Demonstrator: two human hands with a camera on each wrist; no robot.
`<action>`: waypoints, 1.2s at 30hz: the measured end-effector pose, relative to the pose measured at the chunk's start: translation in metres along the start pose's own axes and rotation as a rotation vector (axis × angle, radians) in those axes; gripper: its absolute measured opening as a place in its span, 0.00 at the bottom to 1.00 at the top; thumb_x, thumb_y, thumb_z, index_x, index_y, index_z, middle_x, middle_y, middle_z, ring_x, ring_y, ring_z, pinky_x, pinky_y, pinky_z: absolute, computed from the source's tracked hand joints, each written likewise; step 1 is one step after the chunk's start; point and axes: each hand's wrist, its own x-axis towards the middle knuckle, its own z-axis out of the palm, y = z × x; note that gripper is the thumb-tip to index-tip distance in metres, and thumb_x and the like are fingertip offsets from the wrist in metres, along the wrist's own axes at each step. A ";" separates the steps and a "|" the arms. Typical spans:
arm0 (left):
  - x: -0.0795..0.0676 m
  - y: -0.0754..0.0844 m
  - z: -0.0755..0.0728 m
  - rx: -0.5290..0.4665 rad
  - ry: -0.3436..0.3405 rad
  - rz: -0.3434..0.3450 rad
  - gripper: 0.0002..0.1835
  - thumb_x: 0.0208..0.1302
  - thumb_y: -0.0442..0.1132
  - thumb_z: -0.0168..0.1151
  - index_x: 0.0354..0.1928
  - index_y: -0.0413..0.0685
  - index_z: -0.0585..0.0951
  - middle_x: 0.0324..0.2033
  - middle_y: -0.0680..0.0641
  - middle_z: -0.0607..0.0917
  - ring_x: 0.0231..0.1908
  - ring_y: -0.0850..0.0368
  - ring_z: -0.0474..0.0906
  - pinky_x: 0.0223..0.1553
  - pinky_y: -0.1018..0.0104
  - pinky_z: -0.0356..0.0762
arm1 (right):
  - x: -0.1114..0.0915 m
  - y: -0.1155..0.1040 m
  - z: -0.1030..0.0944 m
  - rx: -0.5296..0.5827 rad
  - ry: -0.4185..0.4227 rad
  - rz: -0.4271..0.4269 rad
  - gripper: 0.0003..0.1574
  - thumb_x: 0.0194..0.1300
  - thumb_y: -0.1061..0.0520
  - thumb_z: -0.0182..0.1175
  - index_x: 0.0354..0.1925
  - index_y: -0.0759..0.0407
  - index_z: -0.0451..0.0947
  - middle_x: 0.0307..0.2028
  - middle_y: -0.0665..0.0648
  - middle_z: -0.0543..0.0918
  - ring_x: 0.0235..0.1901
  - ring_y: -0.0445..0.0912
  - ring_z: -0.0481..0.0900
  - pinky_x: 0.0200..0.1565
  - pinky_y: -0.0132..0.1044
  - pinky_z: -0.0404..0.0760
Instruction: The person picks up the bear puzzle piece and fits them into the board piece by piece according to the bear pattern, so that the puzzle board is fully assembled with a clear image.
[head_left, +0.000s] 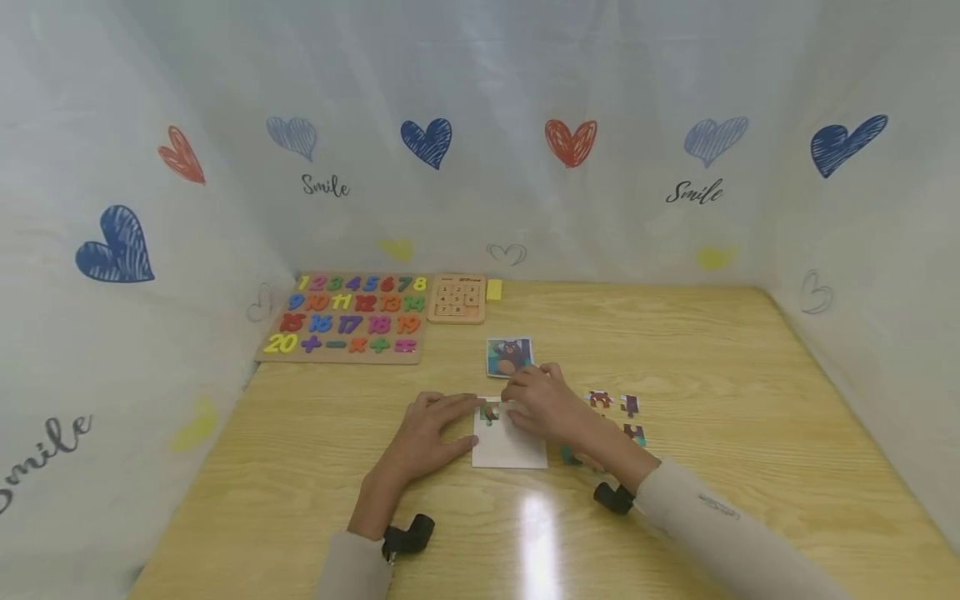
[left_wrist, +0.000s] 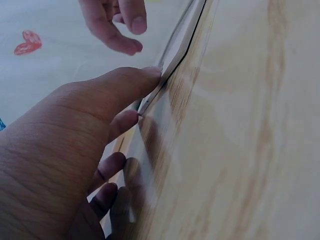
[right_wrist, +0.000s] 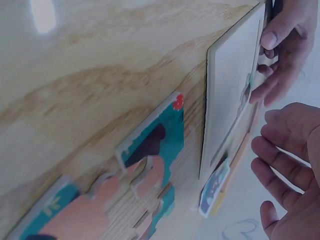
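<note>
A white puzzle tray (head_left: 510, 451) lies on the table, with a small coloured puzzle piece (head_left: 489, 412) in its upper left corner. My left hand (head_left: 429, 433) rests at the tray's left side, thumb against the side edge and index fingertip at the top corner. In the left wrist view the thumb (left_wrist: 125, 82) presses on the tray's rim. Over the tray's upper right part is my right hand (head_left: 546, 404), covering that corner from the head camera. Its fingers (right_wrist: 280, 160) are loosely bent in the right wrist view, and nothing shows between them.
Loose puzzle pieces (right_wrist: 160, 135) lie right of the tray, partly under my right forearm. A bear picture card (head_left: 509, 357) sits just behind the tray. Farther back are a coloured number board (head_left: 360, 361), a wooden sliding puzzle (head_left: 457, 317) and a yellow block (head_left: 494, 290).
</note>
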 end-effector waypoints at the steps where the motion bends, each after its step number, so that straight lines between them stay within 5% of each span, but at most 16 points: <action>1: 0.000 0.000 0.000 0.003 0.003 0.013 0.28 0.64 0.55 0.67 0.67 0.65 0.77 0.66 0.56 0.75 0.60 0.49 0.65 0.58 0.43 0.63 | -0.002 0.001 -0.001 0.000 0.010 -0.004 0.11 0.62 0.56 0.68 0.44 0.55 0.86 0.46 0.53 0.85 0.52 0.52 0.78 0.54 0.56 0.69; 7: 0.000 -0.002 -0.001 0.054 0.009 0.084 0.23 0.67 0.54 0.65 0.63 0.66 0.80 0.66 0.54 0.75 0.59 0.48 0.67 0.56 0.42 0.65 | -0.018 0.005 -0.005 -0.011 0.058 -0.017 0.09 0.61 0.57 0.70 0.42 0.55 0.87 0.44 0.53 0.85 0.50 0.51 0.78 0.52 0.57 0.70; 21: -0.002 -0.003 -0.002 0.012 -0.003 0.056 0.23 0.67 0.53 0.65 0.64 0.68 0.79 0.67 0.54 0.74 0.62 0.47 0.65 0.60 0.39 0.60 | -0.062 0.035 -0.009 0.051 0.166 0.040 0.10 0.61 0.60 0.70 0.43 0.56 0.85 0.43 0.52 0.84 0.50 0.51 0.78 0.51 0.60 0.68; 36: 0.000 0.006 -0.001 -0.006 0.008 0.067 0.22 0.66 0.51 0.66 0.62 0.65 0.81 0.66 0.52 0.75 0.59 0.46 0.66 0.56 0.41 0.62 | -0.093 0.062 -0.014 -0.007 0.132 0.169 0.14 0.56 0.60 0.72 0.43 0.57 0.86 0.44 0.53 0.85 0.49 0.52 0.78 0.51 0.58 0.66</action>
